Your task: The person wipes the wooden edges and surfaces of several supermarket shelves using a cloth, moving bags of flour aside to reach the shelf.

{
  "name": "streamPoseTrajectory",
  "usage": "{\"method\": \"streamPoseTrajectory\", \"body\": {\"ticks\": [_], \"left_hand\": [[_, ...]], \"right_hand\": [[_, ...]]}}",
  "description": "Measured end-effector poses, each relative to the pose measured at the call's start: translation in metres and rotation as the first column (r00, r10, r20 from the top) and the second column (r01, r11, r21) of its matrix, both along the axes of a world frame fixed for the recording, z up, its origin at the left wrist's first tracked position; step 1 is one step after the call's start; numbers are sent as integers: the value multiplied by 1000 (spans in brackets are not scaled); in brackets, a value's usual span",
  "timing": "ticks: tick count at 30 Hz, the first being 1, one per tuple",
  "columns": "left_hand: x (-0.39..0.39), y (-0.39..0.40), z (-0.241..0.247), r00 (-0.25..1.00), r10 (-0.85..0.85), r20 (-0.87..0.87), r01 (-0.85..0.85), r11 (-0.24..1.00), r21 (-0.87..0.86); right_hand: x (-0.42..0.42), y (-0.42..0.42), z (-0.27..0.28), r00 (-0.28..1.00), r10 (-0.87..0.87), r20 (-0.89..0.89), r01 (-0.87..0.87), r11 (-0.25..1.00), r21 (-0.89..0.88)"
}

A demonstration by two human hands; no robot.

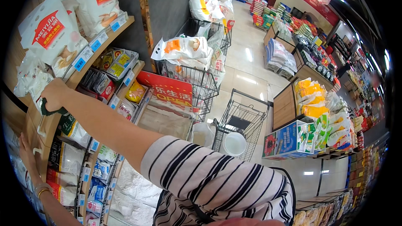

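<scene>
At the upper shelf on the left, my right hand [56, 94] is curled over a white plastic bag [37, 83]; the fingertips are hidden. A dark green strip [51, 110] with a wavy edge shows under this hand; what it belongs to is unclear. Lower at the left rim, my left hand [29, 153], with bangles at the wrist, lies extended beside the shelf's front and holds nothing visible. White Meiyijia flour bags [51, 33] stand on the wooden upper shelf [121, 26], just beyond my right hand.
Shelves below hold packets [70, 157] and small boxed packets [99, 84]. Loose white powder [135, 188] fills a low bin. A wire shopping cart [243, 119] holding a white bucket [235, 143] stands in the aisle, near wire baskets [201, 83] of bags. Display stands [284, 108] line the right side.
</scene>
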State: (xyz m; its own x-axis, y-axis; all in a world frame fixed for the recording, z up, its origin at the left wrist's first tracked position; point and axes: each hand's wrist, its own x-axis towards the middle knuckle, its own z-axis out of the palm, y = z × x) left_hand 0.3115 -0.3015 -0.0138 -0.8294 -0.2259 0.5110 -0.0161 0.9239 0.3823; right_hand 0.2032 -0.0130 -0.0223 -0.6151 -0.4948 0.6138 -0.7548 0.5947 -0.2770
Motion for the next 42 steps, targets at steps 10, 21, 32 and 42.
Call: {"method": "streamPoseTrajectory", "body": {"ticks": [10, 21, 32, 42], "left_hand": [[1, -1, -1, 999, 46, 6, -47, 998, 45], [-5, -18, -11, 998, 29, -48, -28, 999, 30], [-5, -12, -3, 1000, 21, 21, -22, 998, 62], [-6, -21, -9, 1000, 23, -16, -21, 997, 73]], "right_hand": [[-2, -3, -2, 1000, -3, -12, 3, 1000, 3], [2, -2, -1, 1000, 8, -29, -8, 1000, -17], [1, 0, -1, 999, -3, -36, 3, 1000, -7], [1, -3, -2, 1000, 21, -5, -21, 1000, -11]]}}
